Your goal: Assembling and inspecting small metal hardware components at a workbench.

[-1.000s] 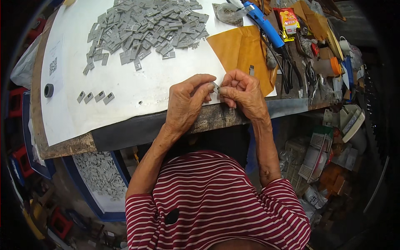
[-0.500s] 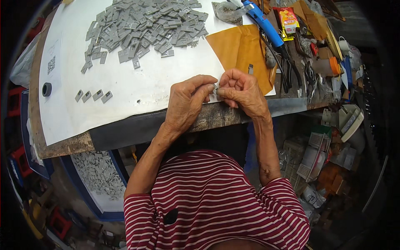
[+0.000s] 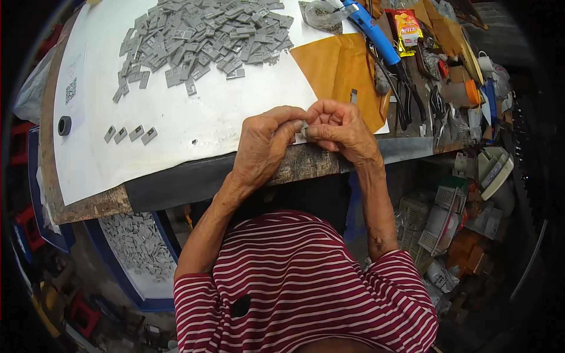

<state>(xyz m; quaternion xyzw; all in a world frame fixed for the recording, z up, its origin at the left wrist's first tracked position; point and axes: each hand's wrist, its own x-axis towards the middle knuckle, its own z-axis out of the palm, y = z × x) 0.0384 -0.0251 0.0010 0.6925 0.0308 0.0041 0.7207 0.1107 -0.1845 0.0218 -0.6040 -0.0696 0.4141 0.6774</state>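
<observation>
My left hand [image 3: 263, 142] and my right hand [image 3: 344, 130] meet fingertip to fingertip over the table's near edge. Both are closed in a pinch. Between them shows a sliver of a small grey part [image 3: 304, 130]; the fingers hide most of it, and its exact shape cannot be told. Off to the left, several small grey rectangular plastic pieces [image 3: 135, 133], with dark slots, lie in a row on the white sheet [image 3: 194, 126]. Beyond the hands spreads a large heap of similar grey pieces [image 3: 206, 38].
A black ring [image 3: 65, 125] lies at the sheet's left. To the right are a brown envelope [image 3: 335, 67], a blue power screwdriver [image 3: 374, 32], pliers [image 3: 414, 100] and a bag of small metal bits [image 3: 323, 16]. Below the table at left stands a blue-rimmed tray [image 3: 97, 250] of grey pieces.
The fingertips have shifted slightly against each other, and a little more of the small grey part shows between them. The row and heap lie as before.
</observation>
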